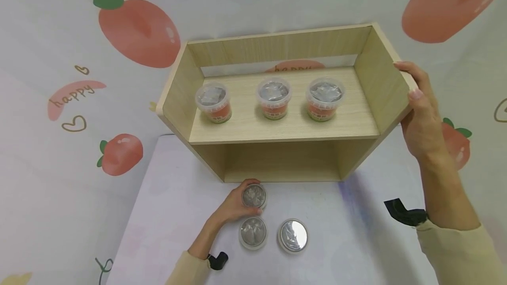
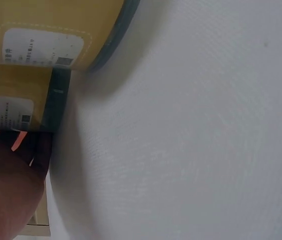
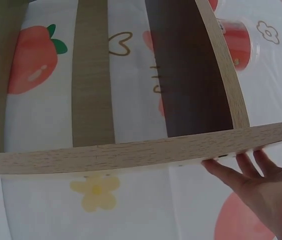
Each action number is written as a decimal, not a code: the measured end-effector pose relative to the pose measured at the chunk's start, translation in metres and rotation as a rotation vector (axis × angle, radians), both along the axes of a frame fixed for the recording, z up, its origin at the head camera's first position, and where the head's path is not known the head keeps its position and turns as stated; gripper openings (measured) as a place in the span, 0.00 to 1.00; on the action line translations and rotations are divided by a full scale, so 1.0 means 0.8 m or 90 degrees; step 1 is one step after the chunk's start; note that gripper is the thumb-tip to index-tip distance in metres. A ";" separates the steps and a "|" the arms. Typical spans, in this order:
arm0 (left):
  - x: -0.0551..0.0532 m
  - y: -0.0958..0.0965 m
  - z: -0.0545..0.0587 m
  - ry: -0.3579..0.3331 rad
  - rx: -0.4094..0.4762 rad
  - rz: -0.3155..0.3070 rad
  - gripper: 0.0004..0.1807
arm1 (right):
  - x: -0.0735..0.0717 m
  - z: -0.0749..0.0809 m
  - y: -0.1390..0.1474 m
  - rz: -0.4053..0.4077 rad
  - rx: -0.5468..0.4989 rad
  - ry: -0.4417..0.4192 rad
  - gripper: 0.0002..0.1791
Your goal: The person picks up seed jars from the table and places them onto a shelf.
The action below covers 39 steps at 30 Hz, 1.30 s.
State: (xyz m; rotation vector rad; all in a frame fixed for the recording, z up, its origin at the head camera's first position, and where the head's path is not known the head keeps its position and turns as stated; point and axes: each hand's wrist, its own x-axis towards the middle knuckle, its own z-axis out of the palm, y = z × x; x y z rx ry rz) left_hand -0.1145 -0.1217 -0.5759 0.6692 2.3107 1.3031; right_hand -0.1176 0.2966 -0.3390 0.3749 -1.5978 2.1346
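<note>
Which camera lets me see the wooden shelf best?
The head view: the wooden shelf shows almost whole, with both levels in sight. The right wrist view shows only part of it, close up, and the left wrist view just a small bit, near the bottom left.

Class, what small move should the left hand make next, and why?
Probably guide the silver-topped yellow tub forward into the lower compartment of the wooden shelf: the left hand grips it just in front of that opening, and the right hand holds the shelf's side panel.
</note>
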 end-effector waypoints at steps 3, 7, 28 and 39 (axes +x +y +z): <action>-0.001 0.001 -0.002 0.018 0.007 0.000 0.46 | 0.000 0.000 0.002 -0.003 -0.001 0.000 0.27; -0.003 0.002 -0.002 0.036 0.018 0.005 0.43 | 0.000 0.001 0.003 0.001 0.004 -0.005 0.27; -0.024 -0.003 0.031 0.019 0.021 0.090 0.47 | 0.000 0.003 -0.001 -0.014 0.044 -0.011 0.28; -0.051 -0.002 0.042 0.058 0.039 0.088 0.44 | -0.001 0.001 -0.007 -0.016 -0.011 -0.016 0.28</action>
